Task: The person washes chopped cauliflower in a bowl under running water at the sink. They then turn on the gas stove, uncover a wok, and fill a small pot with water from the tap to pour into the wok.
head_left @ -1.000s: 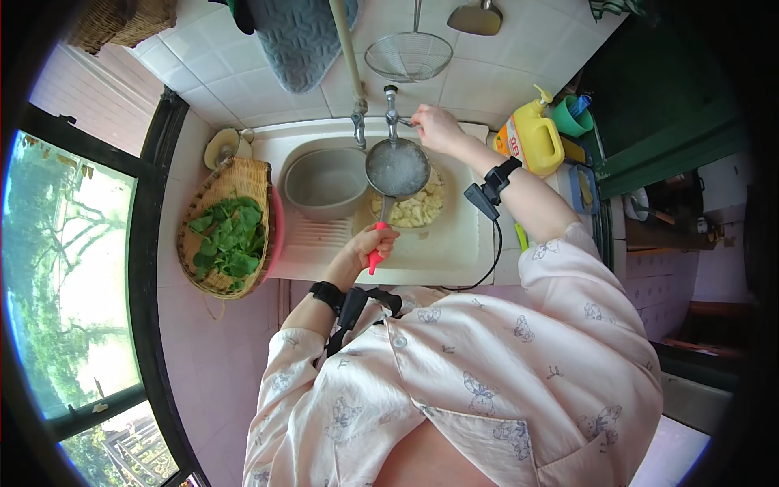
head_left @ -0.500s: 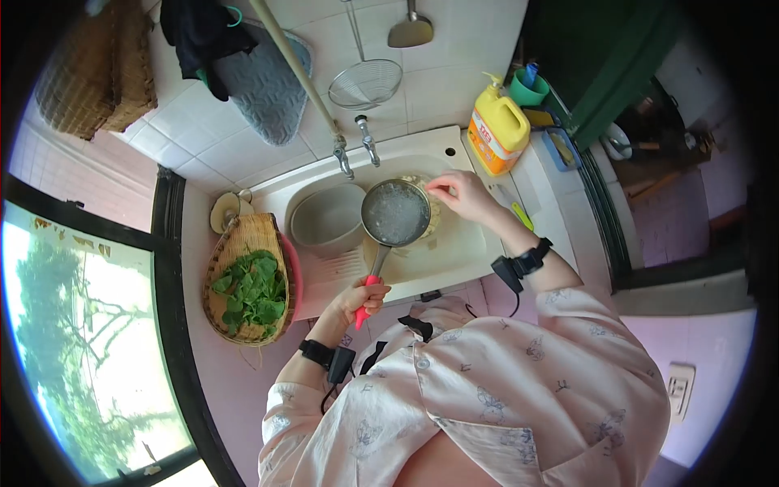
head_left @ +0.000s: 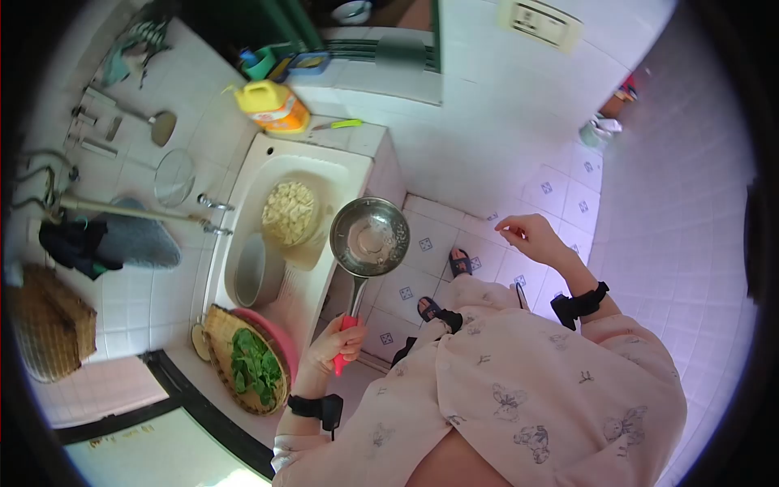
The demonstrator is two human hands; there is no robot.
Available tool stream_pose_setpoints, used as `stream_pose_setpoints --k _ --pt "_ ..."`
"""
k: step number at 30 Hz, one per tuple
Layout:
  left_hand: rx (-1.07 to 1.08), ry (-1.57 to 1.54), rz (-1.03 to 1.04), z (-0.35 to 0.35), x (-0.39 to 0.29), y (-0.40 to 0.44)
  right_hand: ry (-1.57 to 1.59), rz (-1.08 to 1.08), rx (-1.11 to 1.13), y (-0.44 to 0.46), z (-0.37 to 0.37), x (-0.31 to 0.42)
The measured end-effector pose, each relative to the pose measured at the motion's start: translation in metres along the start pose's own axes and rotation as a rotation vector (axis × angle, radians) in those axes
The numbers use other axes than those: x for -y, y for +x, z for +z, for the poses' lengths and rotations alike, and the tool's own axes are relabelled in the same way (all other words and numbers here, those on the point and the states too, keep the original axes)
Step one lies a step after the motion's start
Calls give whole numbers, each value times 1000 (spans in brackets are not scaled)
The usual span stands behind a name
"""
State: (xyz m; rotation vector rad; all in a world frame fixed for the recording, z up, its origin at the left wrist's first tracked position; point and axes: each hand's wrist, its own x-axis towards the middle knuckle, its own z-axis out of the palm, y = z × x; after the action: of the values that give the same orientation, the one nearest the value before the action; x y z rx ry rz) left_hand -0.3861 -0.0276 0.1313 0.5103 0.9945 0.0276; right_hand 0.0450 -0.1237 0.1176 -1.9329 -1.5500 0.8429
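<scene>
My left hand [head_left: 335, 345] is wrapped round the red handle of a round metal water ladle [head_left: 371, 235]. The ladle is in front of the sink edge, with a little liquid and pale froth or bits on its bottom. Away to the right, over the floor, my right hand [head_left: 529, 239] hangs with loosely bent fingers, and I see nothing in it. Pale cut pieces that look like cauliflower [head_left: 290, 211] lie in water in the sink [head_left: 355, 168]. A grey basin [head_left: 253, 268] stands beside them.
A woven basket [head_left: 231, 375] of green leaves [head_left: 256, 367] rests on a pink basin [head_left: 276, 334] at the sink's near end. Beyond the sink are a yellow detergent jug [head_left: 276, 107] and a green-handled knife [head_left: 345, 123]. Taps [head_left: 215, 203] project from the wall. Tiled floor [head_left: 406, 294] lies to the right.
My view and body have turned to the right. The ladle has moved from above the sink to outside its front edge, uncovering the pale pieces. My right hand has left the ladle's side.
</scene>
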Motion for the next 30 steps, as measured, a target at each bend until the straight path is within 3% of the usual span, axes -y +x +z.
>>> stream_pose_setpoints --k 3,7,14,17,25,30 --pt "62 92 -97 50 10 18 46 160 -90 -64 -25 -30" --pt "111 238 -235 133 14 52 72 164 -264 -131 -50 -90" --pt "226 383 -279 301 34 139 62 346 -448 -251 -144 -211" --pt "262 383 -270 362 41 170 -8 328 -542 -287 -185 -260" --pt "359 300 -269 500 9 275 37 353 -577 -294 -272 -352" --pt "288 391 -211 569 -41 346 19 360 -642 -259 -332 -406"
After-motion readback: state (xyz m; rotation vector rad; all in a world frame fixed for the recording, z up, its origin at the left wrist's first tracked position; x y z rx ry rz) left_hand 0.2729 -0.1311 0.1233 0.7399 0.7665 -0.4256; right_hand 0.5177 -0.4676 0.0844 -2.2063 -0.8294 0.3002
